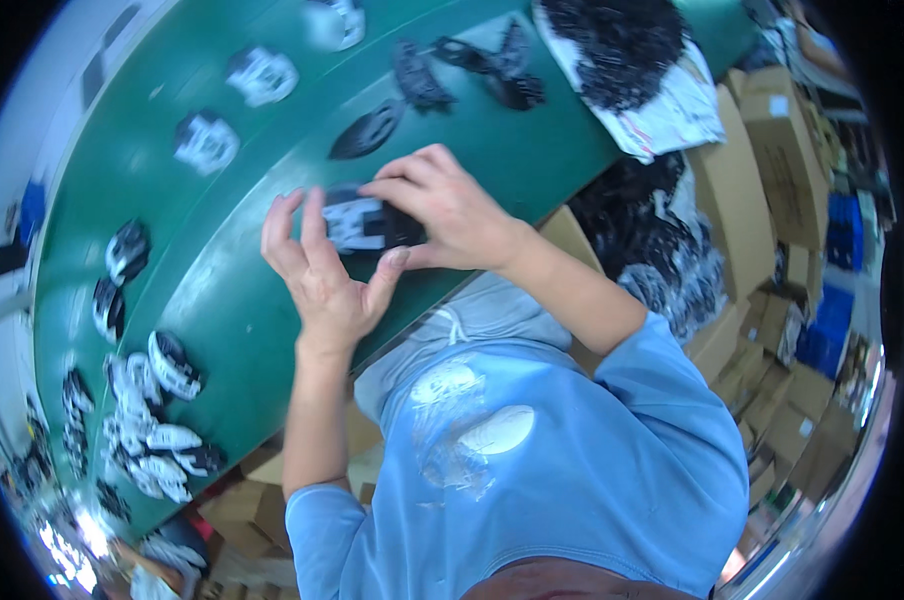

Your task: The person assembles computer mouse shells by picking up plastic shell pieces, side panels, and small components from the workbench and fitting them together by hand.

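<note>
Between my two hands, just above the green table (234, 250), is a small black and white plastic part (356, 222), slightly blurred. My left hand (324, 275) has its fingers curled over the part's left side, with the thumb at the near edge. Gripping the dark right end is my right hand (462, 215), its thumb below and fingers above. The fingers hide some of the part's outline. Just beyond lies a black oval shell (368, 130) with openings in it. Further off are a black curved piece (421, 76) and several overlapping black pieces (509, 68).
Black and white shells (208, 142) stand spaced along the far side. A pile of white and black parts (147, 430) covers the table's left end. A white sack (662, 125) bears loose black parts; beside it, an open cardboard box (727, 230) holds bagged black pieces.
</note>
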### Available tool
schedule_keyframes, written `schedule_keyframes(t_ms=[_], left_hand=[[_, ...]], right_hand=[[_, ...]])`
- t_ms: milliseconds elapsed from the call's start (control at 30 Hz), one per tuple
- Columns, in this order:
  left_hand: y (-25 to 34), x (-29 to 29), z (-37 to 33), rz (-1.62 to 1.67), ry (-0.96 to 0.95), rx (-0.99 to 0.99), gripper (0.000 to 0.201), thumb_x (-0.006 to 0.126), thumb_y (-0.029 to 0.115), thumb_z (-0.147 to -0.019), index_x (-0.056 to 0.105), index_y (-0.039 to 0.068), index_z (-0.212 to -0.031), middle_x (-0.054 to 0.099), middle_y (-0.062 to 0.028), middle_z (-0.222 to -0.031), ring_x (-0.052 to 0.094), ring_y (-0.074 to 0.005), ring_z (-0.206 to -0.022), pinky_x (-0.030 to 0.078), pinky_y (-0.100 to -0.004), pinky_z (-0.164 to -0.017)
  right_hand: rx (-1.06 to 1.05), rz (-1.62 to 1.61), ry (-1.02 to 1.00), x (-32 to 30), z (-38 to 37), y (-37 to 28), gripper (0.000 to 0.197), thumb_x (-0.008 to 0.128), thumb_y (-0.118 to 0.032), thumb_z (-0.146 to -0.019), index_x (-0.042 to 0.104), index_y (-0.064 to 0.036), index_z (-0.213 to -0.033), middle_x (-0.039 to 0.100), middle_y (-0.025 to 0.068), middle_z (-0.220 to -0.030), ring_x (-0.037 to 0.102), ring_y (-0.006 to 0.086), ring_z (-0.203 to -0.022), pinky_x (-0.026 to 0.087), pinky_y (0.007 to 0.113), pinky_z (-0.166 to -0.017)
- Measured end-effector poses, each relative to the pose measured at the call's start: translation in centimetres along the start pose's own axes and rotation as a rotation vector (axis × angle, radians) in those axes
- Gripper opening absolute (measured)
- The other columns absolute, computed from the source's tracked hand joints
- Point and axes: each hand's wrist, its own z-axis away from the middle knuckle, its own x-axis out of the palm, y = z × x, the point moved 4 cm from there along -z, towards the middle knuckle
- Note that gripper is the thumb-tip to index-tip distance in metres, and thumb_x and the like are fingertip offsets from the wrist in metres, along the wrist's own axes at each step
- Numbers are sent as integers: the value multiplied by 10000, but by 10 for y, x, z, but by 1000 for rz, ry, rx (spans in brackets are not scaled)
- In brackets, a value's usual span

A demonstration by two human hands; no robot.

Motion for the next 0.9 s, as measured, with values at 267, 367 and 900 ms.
schedule_keyframes(t_ms=[267, 367, 900], left_hand=[[-11, 37, -39, 56, -140, 230, 397, 813, 412, -787, 665, 49, -844, 535, -127, -795, 549, -340, -725, 453, -448, -639], [-15, 38, -38, 17, -152, 223, 412, 821, 432, -775, 671, 57, -858, 551, -122, -804, 548, -331, -725, 452, -438, -632], [-121, -60, -20, -286, 55, 10, 461, 885, 383, -756, 629, 38, -920, 619, -139, -878, 572, -339, -806, 463, -446, -720]], right_hand=[[88, -37, 86, 13, 19, 3, 637, 873, -245, -665, 662, -4, -1216, 675, 135, -1065, 627, 327, -966, 512, 437, -919], [97, -75, 94, 12, 18, 2, 634, 876, -241, -675, 663, -2, -1222, 678, 135, -1065, 629, 331, -973, 526, 434, -907], [174, 487, 9, -143, 14, 131, 310, 811, -244, -842, 763, -65, -1091, 748, 123, -1009, 685, 344, -953, 533, 432, -889]])
